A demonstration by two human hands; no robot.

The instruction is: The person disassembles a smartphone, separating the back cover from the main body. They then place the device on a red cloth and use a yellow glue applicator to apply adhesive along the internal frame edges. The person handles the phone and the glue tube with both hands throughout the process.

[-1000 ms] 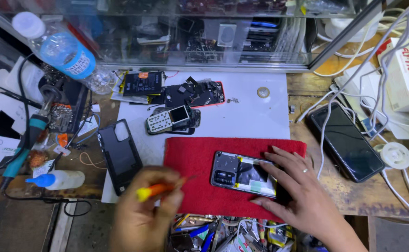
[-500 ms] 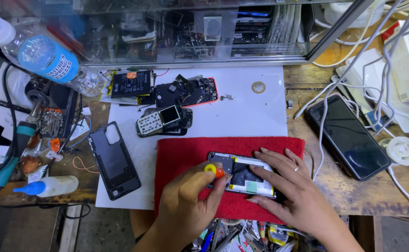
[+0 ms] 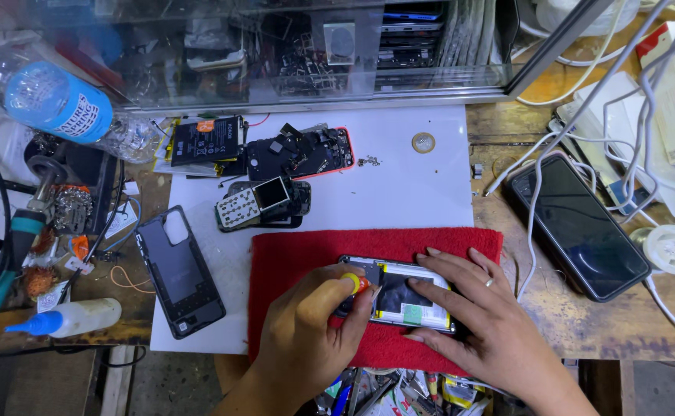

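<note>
Work piece: an opened phone [image 3: 399,303] is laid on the red cloth [image 3: 291,262], at 6 o'clock of the white mat [image 3: 399,185].
Progress: the back cover is already off and the internals are exposed; the black back cover [image 3: 179,271] lies at 9 o'clock of the cloth. Screws appear to remain under attention; how many are out cannot be told.
Left hand [image 3: 306,335]: curled closed round a screwdriver [image 3: 355,283] with a yellow and red cap, its tip set on the phone's upper left corner.
Right hand [image 3: 472,308]: spread flat, fingers extended, pressed on the phone's right half; nothing is gripped.
Surroundings: a dismantled keypad phone [image 3: 260,202] at 11 o'clock, a dark smartphone [image 3: 580,223] at 3 o'clock.
</note>
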